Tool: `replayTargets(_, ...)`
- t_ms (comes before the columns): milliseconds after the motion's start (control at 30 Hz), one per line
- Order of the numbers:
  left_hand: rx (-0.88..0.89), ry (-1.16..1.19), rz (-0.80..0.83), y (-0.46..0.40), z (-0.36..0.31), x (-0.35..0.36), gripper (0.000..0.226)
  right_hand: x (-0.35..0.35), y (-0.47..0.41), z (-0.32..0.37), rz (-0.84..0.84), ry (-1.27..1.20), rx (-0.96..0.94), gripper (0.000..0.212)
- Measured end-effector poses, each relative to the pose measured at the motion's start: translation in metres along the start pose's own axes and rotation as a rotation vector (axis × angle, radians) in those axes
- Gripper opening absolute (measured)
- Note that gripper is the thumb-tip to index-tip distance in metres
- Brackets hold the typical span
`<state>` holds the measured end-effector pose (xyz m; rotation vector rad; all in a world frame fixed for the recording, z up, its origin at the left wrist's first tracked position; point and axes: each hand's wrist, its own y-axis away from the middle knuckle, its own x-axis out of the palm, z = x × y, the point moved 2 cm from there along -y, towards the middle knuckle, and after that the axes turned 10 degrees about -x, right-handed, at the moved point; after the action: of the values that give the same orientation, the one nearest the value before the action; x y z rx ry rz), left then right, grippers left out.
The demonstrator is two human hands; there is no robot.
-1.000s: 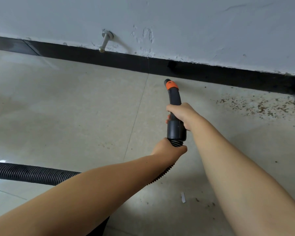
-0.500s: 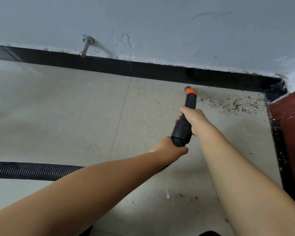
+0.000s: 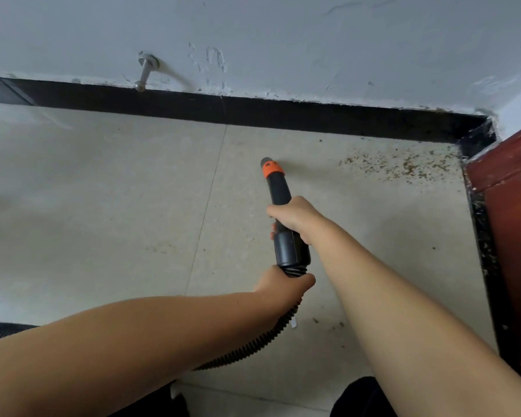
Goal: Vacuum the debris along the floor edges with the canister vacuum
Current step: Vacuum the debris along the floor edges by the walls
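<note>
Nearest the camera, the ribbed black hose (image 3: pixel 253 344) curved up from under the left forearm. The left hand (image 3: pixel 283 284) was curled around the hose just below the black handle (image 3: pixel 289 245), gripping it where the ribs met the handle's collar. A little farther out, the right hand (image 3: pixel 295 219) was wrapped around the handle's middle, fingers closed on it. Beyond that hand the handle narrowed to an orange ring and a grey nozzle tip (image 3: pixel 269 165), which pointed toward the wall and hung over the pale tiled floor (image 3: pixel 103 206). To the right of the tip, apart from it, brown debris (image 3: pixel 403 168) lay scattered in the corner beside a red-brown door (image 3: pixel 515 221). Farthest off, a black baseboard (image 3: pixel 253 112) ran under the white wall (image 3: pixel 283 40), where a metal door stop (image 3: pixel 145 72) stuck out.
</note>
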<state>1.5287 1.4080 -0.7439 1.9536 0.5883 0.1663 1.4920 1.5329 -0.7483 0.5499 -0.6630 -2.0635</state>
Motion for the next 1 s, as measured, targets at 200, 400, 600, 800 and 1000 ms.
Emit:
replayTargets(200,-0.005,-0.047,0.122,0.016,-0.022,0.037,0.015,-0.053,0.022,-0.006,-0.095,0.003,0.048,0.021)
replayTargets(400,-0.037,-0.203,0.209,0.016,-0.046,0.05,0.018,-0.092,0.033,-0.012,-0.246,-0.116,0.09,0.018)
replayTargets(600,-0.033,-0.367,0.262,0.01,-0.064,0.049,0.02,-0.112,0.036,-0.015,-0.346,-0.267,0.124,0.021)
replayTargets(800,-0.032,-0.429,0.287,-0.003,-0.075,0.028,0.023,-0.106,0.024,-0.009,-0.431,-0.331,0.114,0.025)
replayTargets(1000,-0.008,-0.388,0.286,-0.011,-0.081,0.023,0.02,-0.102,0.009,-0.001,-0.412,-0.302,0.098,0.022)
